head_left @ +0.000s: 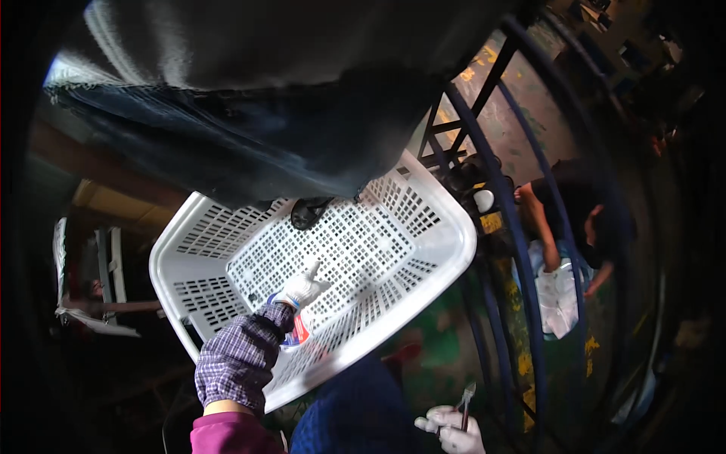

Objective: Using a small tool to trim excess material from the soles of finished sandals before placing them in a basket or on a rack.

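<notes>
My left hand (pixel 301 288), in a white glove and a purple plaid sleeve cover, reaches into a large white plastic basket (pixel 463 229). Its visible fingers are apart, and I see nothing held in them. Beside that wrist, a red, blue and white piece (pixel 297 333) shows partly at the basket's near wall. A black rounded thing (pixel 306 215) is at the far side of the basket, partly covered by hanging dark denim cloth (pixel 249 151). At the lower right, my gloved right hand (pixel 451 433) grips a small hand tool (pixel 466 401) with a dark handle and metal tip; its exact kind is unclear.
Dark blue metal rails (pixel 522 303) run along the right side of the basket. Beyond them another person (pixel 578 219) bends over a pale plastic bag (pixel 558 299). A light-coloured frame or panel (pixel 117 265) stands at the left.
</notes>
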`<state>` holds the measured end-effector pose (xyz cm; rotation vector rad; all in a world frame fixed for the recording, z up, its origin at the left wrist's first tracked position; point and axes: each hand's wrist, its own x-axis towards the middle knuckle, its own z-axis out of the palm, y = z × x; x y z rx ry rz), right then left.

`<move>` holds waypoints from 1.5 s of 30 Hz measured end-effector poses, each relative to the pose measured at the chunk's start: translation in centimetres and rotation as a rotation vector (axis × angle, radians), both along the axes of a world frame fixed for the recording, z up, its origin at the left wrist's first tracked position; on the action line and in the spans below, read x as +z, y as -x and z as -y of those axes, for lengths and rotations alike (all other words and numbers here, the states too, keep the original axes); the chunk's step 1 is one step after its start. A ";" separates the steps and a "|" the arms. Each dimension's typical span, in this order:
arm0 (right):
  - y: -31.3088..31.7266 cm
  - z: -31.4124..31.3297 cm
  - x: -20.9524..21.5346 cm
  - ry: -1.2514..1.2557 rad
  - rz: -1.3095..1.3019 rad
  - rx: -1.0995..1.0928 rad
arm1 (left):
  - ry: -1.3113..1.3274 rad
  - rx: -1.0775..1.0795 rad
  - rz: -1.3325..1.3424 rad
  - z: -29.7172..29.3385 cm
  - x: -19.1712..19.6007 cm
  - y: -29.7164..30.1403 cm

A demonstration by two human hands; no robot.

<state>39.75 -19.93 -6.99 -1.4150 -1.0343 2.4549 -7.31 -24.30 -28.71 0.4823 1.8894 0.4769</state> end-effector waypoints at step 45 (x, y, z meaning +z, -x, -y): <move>5.9 -2.5 -12.1 0.321 0.488 -0.250 | -0.218 0.363 -0.556 8.7 -20.7 0.0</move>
